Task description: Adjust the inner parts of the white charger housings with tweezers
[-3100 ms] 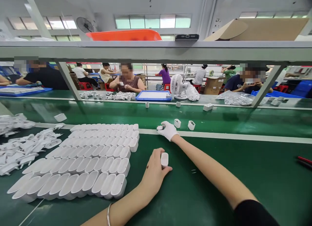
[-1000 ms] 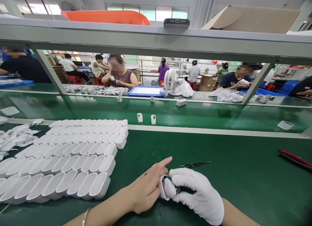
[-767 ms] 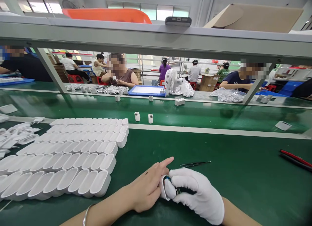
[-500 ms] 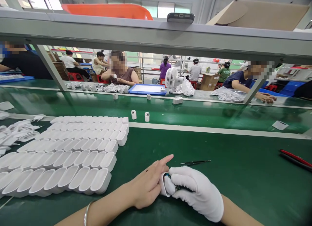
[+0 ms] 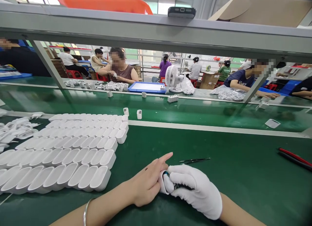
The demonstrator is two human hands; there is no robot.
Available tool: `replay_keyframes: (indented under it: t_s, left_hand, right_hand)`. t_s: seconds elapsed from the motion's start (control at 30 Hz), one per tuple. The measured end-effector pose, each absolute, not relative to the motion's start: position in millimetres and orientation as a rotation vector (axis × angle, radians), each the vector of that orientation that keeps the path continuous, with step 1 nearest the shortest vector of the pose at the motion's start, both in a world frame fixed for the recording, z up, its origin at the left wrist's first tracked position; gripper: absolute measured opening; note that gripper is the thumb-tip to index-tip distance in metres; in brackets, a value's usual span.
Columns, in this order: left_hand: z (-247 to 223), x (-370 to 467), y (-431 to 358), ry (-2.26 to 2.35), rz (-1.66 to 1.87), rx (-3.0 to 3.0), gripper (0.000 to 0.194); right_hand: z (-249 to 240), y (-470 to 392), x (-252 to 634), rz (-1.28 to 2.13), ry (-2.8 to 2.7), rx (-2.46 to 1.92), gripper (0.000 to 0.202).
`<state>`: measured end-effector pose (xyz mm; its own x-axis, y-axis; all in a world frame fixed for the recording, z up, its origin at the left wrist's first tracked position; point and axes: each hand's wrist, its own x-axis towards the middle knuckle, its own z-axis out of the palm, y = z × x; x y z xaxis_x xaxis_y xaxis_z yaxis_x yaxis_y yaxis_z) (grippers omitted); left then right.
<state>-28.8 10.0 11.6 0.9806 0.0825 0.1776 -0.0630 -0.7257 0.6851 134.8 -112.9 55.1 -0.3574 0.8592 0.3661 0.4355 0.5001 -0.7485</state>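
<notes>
A small white housing (image 5: 162, 183) is held between my two hands above the green table, its open side turned to the right. My bare left hand (image 5: 147, 183) grips its left side, the index finger stretched out past it. In a white glove, my right hand (image 5: 195, 190) has its fingertips at the opening, pinching a small dark and green part that is mostly hidden by the fingers. Just beyond the glove lie black tweezers (image 5: 195, 161). Rows of white oval housings (image 5: 99, 179) stand to the left.
Red and black pliers (image 5: 294, 157) lie at the right. White parts (image 5: 18, 130) are heaped at far left. Beyond a pale strip, a green belt (image 5: 195, 110) carries several small white pieces. A shelf beam (image 5: 156, 32) crosses above; people sit across the belt.
My hands stay nearly in place around the housing. White pieces on the belt have shifted left. Across the belt, one person's hands have lowered, and another piece shows near the right post.
</notes>
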Motion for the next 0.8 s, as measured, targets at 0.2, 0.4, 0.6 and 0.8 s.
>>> replay_keyframes:
  t_s: [0.2, 0.4, 0.6, 0.8]
  left_hand:
    - [8.8, -25.4, 7.4, 0.007, 0.28, 2.262, 0.09]
    - [7.7, -24.6, 3.0, -0.004, 0.499, 2.159, 0.08]
    - [14.3, -29.7, -4.9, -0.072, 0.366, 2.291, 0.086]
    - [17.1, -23.9, -9.8, 0.285, 0.513, 2.057, 0.073]
  right_hand:
    - [28.3, -117.8, 140.2, 0.389, -2.052, -1.26, 0.018]
    - [9.9, -130.8, 134.5, 0.657, -1.44, -1.257, 0.054]
    - [22.3, -115.5, 123.7, 1.482, -1.016, -1.012, 0.044]
    - [24.0, -112.7, 131.6, 1.454, -0.964, -0.924, 0.034]
